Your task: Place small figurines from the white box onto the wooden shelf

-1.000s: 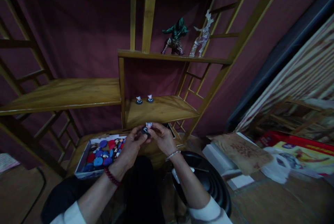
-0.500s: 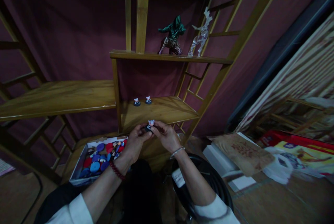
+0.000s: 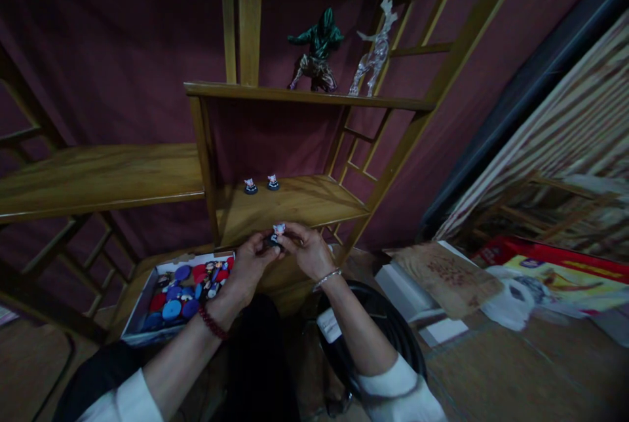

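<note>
Between my two hands is a small figurine [image 3: 279, 230] with a pale head and a dark round base. My left hand [image 3: 250, 262] pinches it at the base, and my right hand [image 3: 309, 250] grips it from the right side, higher up. Fingers cover part of it. Beyond my hands, two similar figurines stand upright on the lower wooden shelf [image 3: 314, 201]: a left one [image 3: 250, 187] and a right one [image 3: 273, 183], a small gap between them.
An open box [image 3: 140, 307] of red and blue discs and small figures sits at lower left. A green hooded statue [image 3: 320, 52] and a clear deer-like statue [image 3: 372, 58] stand on the upper shelf [image 3: 275, 94]. Cardboard [image 3: 447, 276] and a coiled black hose [image 3: 407, 343] lie at right.
The whole view has shifted a little, so the shelves and box appear further left and slightly higher. Both hands still hold the figurine in nearly the same grip.
</note>
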Available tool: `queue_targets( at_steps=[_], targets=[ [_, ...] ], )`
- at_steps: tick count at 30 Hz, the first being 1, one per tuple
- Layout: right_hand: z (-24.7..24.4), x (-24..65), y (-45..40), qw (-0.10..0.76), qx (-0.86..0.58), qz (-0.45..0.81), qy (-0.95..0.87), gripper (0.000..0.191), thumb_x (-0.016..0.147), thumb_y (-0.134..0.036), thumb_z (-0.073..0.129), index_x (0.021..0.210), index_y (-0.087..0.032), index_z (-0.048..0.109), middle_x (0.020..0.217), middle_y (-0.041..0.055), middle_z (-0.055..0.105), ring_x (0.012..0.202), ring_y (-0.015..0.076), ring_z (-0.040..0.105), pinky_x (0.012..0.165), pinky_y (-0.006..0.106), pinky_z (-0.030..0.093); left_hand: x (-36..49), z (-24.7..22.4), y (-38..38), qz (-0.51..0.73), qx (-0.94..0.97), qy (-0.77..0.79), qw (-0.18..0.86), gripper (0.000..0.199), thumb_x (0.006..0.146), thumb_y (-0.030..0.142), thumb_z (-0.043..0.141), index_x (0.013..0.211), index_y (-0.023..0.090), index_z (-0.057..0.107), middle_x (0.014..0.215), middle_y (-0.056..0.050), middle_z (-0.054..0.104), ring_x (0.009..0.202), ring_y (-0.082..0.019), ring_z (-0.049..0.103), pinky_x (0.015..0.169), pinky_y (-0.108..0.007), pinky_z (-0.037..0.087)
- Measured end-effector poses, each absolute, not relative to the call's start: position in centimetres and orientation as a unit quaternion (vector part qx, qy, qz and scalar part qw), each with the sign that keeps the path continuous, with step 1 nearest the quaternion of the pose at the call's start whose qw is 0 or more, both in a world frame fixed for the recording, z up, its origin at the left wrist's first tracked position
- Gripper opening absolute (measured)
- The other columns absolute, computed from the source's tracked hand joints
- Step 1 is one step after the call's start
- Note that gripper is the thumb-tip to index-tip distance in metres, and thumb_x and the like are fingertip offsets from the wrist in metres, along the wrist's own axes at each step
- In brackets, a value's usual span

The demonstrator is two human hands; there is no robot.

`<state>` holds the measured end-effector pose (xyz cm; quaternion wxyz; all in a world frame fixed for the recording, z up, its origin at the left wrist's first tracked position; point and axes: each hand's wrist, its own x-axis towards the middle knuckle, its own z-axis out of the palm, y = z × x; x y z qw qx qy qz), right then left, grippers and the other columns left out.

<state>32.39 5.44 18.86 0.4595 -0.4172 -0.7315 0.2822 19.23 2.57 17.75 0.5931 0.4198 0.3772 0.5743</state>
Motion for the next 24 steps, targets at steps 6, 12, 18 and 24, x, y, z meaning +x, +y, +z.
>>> queue_targets(
  at_steps=[6,12,18,24],
  targets=[
    [17.9,32.7,4.5,0.458,-0.422,0.268,-0.735,0.02,0.075,-0.023,0.06,0.094,-0.021,0.063,0.09,0.0029,0.064,0.082,0.0158,0.06,0.078,0.029,0.047,19.1,17.5,1.4,0.541,0.441,0.383,0.605,0.037,0.063,0.021,0.066,0.099,0.016,0.06,0.101,-0.005,0.063,0.092,-0.017,0.057,0.078,-0.029,0.046],
    [16.8,31.2,2.9,0.442,-0.414,0.258,-0.753,0.018,0.077,-0.026,0.059,0.094,-0.024,0.062,0.09,0.0013,0.064,0.085,0.0157,0.058,0.078,0.029,0.046,17.5,16.6,-0.3,0.534,0.41,0.415,0.612,0.04,0.061,0.021,0.068,0.1,0.016,0.06,0.097,-0.005,0.065,0.084,-0.016,0.059,0.075,-0.028,0.046],
    [15.5,28.0,1.1,0.404,-0.394,0.274,-0.779,0.017,0.077,-0.027,0.058,0.093,-0.025,0.062,0.087,0.0012,0.064,0.085,0.0165,0.057,0.075,0.028,0.045,14.2,14.6,-2.8,0.526,0.379,0.447,0.616,0.043,0.061,0.023,0.069,0.102,0.015,0.061,0.092,-0.006,0.066,0.075,-0.015,0.061,0.072,-0.028,0.047],
    [14.9,25.0,0.2,0.386,-0.367,0.294,-0.794,0.018,0.078,-0.031,0.057,0.094,-0.026,0.063,0.087,0.0001,0.064,0.083,0.0168,0.058,0.075,0.028,0.045,11.1,14.1,-4.4,0.546,0.35,0.449,0.615,0.041,0.055,0.025,0.074,0.094,0.016,0.065,0.087,-0.007,0.068,0.08,-0.019,0.062,0.072,-0.03,0.048]
  ],
)
